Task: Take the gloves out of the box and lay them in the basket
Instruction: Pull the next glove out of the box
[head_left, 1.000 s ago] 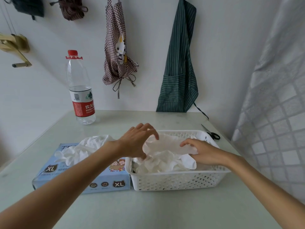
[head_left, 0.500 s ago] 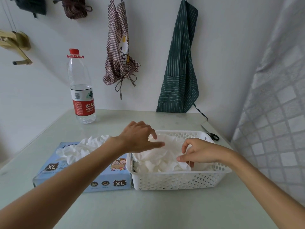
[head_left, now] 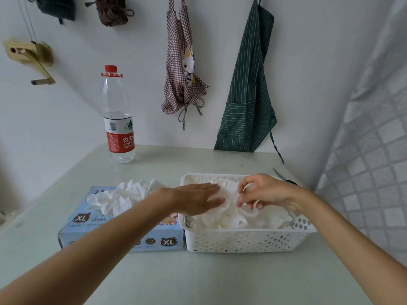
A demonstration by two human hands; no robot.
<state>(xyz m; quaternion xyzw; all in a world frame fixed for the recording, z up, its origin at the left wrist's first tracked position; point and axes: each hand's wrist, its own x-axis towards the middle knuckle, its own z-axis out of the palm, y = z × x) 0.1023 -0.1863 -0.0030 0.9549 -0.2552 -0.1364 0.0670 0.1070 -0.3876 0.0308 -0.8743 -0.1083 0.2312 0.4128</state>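
Gloves (head_left: 231,214) are piled in the white basket (head_left: 242,241), flattened under the spread left hand (head_left: 198,198) and pinched by the right hand (head_left: 262,192). More gloves (head_left: 123,195) stick out of the box (head_left: 92,225), just left, nearer the left hand.

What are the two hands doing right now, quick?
Left hand: open, fingers straight, lying flat on the gloves in the basket.
Right hand: fingers curled, pinching a glove in the basket.
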